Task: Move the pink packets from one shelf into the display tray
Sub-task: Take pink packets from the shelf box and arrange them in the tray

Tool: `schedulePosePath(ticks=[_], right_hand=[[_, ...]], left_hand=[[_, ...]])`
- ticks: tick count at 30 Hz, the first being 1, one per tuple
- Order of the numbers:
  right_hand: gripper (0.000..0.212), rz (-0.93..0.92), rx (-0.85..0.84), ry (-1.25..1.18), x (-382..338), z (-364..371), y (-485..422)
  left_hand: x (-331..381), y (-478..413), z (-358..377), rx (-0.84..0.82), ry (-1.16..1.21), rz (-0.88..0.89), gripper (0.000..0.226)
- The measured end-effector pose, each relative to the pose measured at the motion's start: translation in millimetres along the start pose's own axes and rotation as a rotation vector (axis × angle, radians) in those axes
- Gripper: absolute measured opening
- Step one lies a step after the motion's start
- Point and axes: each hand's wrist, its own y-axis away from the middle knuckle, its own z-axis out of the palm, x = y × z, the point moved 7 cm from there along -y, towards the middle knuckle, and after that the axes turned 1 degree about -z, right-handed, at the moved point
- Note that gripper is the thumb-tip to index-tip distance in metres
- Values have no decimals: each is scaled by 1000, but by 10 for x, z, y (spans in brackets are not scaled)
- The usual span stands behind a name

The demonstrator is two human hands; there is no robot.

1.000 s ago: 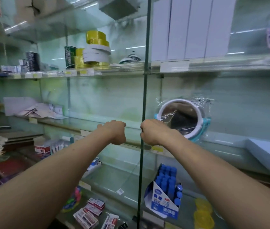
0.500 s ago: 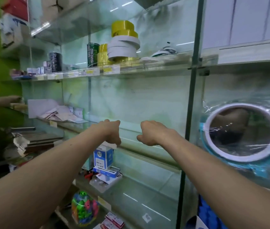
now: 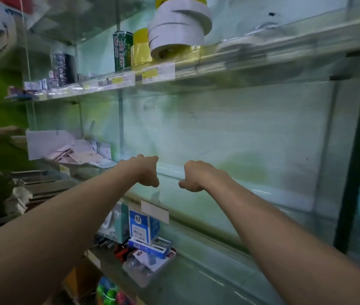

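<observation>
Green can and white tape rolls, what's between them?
A yellow roll sits between the green can and the white tape rolls, seen in the head view.

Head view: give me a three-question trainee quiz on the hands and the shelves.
1. True or false: the left hand and the right hand are spread flat, fingers straight.
2. The white tape rolls stand on: A) the upper shelf; B) the floor; C) a chair.
3. Fill in: the blue box below the hands is marked ___.
Key: 1 false, both are curled; 2 A; 3 0.7.
</observation>
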Motion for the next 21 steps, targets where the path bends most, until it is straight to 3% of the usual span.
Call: schedulePosePath(ticks=[10, 21], right_hand=[[23, -48, -2, -34, -286, 85, -551], [18, -52, -14, 4, -909, 301, -1237]], left_hand=[[-422, -528, 176, -25, 36, -39, 81], [-1138, -1109, 350, -23, 46, -40, 79]])
